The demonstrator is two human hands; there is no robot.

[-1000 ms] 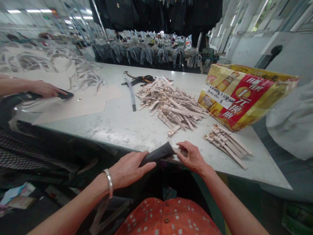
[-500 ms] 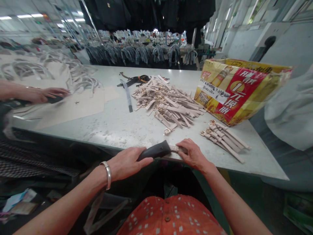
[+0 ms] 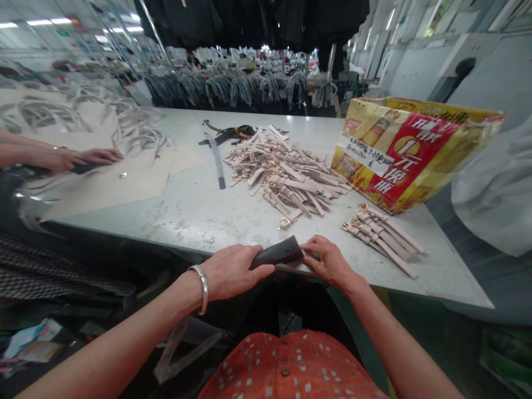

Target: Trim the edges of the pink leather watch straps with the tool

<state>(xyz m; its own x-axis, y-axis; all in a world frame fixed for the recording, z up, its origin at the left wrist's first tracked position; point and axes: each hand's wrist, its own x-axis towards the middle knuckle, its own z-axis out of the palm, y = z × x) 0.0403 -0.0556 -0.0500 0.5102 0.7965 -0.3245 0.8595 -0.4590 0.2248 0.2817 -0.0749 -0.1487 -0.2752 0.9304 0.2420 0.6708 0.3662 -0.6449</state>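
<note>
My left hand [image 3: 236,270], with a silver bangle at the wrist, is closed round a dark, oblong, block-like tool [image 3: 279,252] at the front edge of the table. My right hand [image 3: 326,259] pinches a beige buckle strap [image 3: 306,253] against the tool's right end. Most of that strap is hidden by the fingers and the tool. Beyond my hands lies a loose heap of beige buckle straps [image 3: 286,177]. To the right of my right hand, several more straps [image 3: 382,239] lie side by side, buckles towards the upper left.
A yellow and red carton [image 3: 409,158] stands at the table's right. Dark straps [image 3: 230,134] and a grey strip [image 3: 218,163] lie left of the heap. A co-worker's hands [image 3: 83,159] hold a dark tool over beige panels [image 3: 112,191] at left. Dark garments [image 3: 257,25] hang behind.
My left hand and the dark tool have shifted right, up to my right hand, covering more of the strap. The co-worker's beige panel has slid slightly left.
</note>
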